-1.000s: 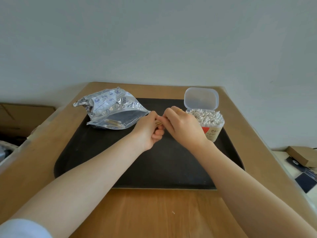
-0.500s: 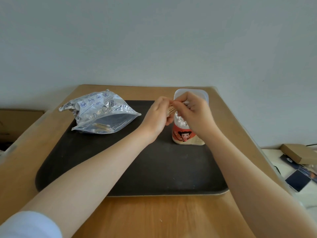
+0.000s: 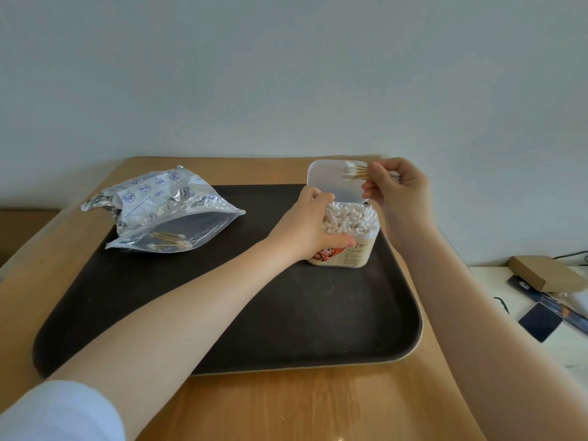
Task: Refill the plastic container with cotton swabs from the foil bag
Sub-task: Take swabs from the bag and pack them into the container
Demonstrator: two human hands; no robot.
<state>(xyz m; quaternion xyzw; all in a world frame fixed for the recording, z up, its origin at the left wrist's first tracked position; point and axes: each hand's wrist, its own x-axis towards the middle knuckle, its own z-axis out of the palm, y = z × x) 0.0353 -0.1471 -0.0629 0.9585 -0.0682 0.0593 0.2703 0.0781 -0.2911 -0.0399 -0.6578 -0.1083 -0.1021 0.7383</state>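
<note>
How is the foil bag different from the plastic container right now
The foil bag lies flat and crumpled on the tray; the plastic container stands upright with its lid flipped open. The bag holds only a few cotton swabs; the container is packed full. The left hand holds the container; nothing touches the bag. Both sit on the tray.

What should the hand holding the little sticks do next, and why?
Probably lower the bundle of cotton swabs into the plastic container. The right hand pinches them just above it, the lid stands open, and the left hand holds the container steady on the tray.
</note>
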